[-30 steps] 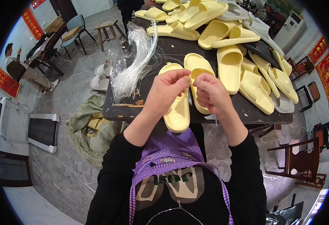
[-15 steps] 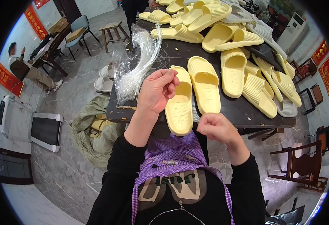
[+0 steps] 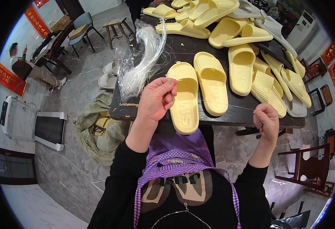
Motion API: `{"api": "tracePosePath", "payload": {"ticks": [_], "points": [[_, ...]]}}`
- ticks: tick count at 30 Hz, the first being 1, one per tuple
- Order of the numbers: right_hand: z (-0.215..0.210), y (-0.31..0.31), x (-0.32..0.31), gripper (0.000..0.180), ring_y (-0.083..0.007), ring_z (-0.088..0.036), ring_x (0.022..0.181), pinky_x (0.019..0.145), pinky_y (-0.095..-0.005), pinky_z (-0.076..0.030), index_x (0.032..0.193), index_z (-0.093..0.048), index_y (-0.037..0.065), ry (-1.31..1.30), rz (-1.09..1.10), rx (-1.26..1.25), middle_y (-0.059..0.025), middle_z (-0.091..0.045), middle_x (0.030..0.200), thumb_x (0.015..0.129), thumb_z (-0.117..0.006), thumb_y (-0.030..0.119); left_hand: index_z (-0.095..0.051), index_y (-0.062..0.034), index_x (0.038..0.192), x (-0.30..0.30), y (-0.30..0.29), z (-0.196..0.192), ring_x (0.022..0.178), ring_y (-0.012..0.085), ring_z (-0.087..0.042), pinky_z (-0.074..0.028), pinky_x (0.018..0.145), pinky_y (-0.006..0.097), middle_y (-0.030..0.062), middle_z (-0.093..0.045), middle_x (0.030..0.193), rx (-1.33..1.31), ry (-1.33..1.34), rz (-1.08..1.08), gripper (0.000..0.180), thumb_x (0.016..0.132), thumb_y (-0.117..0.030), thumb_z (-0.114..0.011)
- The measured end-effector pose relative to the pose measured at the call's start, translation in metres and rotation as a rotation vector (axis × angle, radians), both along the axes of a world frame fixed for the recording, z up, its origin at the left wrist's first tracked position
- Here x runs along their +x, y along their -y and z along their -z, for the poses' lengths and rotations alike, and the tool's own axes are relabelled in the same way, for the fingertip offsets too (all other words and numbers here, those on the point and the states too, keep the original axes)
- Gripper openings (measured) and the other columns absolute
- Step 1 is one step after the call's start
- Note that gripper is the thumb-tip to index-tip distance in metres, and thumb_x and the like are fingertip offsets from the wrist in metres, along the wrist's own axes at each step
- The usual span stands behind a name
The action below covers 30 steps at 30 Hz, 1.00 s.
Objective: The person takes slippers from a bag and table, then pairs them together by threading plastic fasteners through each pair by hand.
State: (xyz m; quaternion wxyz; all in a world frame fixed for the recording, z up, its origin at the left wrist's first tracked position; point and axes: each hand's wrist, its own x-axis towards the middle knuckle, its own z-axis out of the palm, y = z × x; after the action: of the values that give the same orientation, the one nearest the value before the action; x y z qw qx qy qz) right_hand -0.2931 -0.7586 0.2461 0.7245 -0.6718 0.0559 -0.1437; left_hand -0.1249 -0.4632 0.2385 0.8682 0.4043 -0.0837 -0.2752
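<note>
- I see my left hand at the frame's centre, fingers pinched on one end of a thin clear string.
- My right hand, centre right, is clenched on the other end; the string runs taut between them.
- It crosses above two pale yellow slippers on the dark surface.
- A bundle of clear strings lies upper left of my left hand.

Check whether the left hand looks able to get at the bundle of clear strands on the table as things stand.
Probably yes: the left hand is beside the bundle of clear strands with nothing between them, though its fingers already pinch a thin strand.
</note>
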Motion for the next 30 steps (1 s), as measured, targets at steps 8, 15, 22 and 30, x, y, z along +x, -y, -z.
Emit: {"api": "tracePosePath", "payload": {"ticks": [8, 15, 22, 30], "points": [[0.009, 0.01, 0.013, 0.009, -0.006, -0.036, 0.044, 0.038, -0.0186, -0.028, 0.084, -0.052, 0.002, 0.118, 0.224, 0.079, -0.0014, -0.047, 0.063, 0.088, -0.052, 0.01, -0.057, 0.0023, 0.089, -0.011, 0.005, -0.003, 0.044, 0.0046, -0.041, -0.031, 0.037, 0.017, 0.0038, -0.054, 0.063, 0.022, 0.025, 0.072, 0.012, 0.088, -0.01, -0.054], [0.007, -0.009, 0.051, 0.011, -0.0077, -0.039, 0.052, 0.04, -0.0198, -0.03, 0.088, -0.051, 0.003, 0.246, 0.233, 0.842, -0.0043, -0.049, 0.074, 0.091, -0.049, 0.013, -0.056, 0.0016, 0.091, -0.017, 0.01, 0.0, 0.043, 0.0045, -0.04, -0.03, 0.036, 0.017, 0.0029, -0.052, 0.059, 0.06, 0.054, 0.108, 0.014, 0.089, -0.011, -0.052], [0.012, -0.023, 0.076, 0.012, -0.0072, -0.043, 0.055, 0.041, -0.0206, -0.035, 0.094, -0.051, 0.002, 0.332, -0.202, 1.041, -0.0051, -0.055, 0.075, 0.088, -0.052, 0.012, -0.055, 0.0013, 0.09, -0.029, 0.012, 0.002, 0.044, 0.0053, -0.041, -0.03, 0.037, 0.017, 0.0017, -0.049, 0.057, 0.152, 0.157, 0.028, 0.014, 0.09, -0.012, -0.05], [0.004, -0.055, 0.087, 0.007, -0.0093, -0.053, 0.055, 0.042, -0.0216, -0.043, 0.092, -0.05, 0.003, 0.083, 0.019, 0.437, -0.0068, -0.058, 0.073, 0.085, -0.052, 0.005, -0.053, 0.0025, 0.09, -0.014, 0.036, -0.012, 0.047, 0.0055, -0.041, -0.031, 0.038, 0.018, 0.0036, -0.05, 0.067, 0.18, 0.295, -0.079, 0.012, 0.089, -0.008, -0.049]]}}
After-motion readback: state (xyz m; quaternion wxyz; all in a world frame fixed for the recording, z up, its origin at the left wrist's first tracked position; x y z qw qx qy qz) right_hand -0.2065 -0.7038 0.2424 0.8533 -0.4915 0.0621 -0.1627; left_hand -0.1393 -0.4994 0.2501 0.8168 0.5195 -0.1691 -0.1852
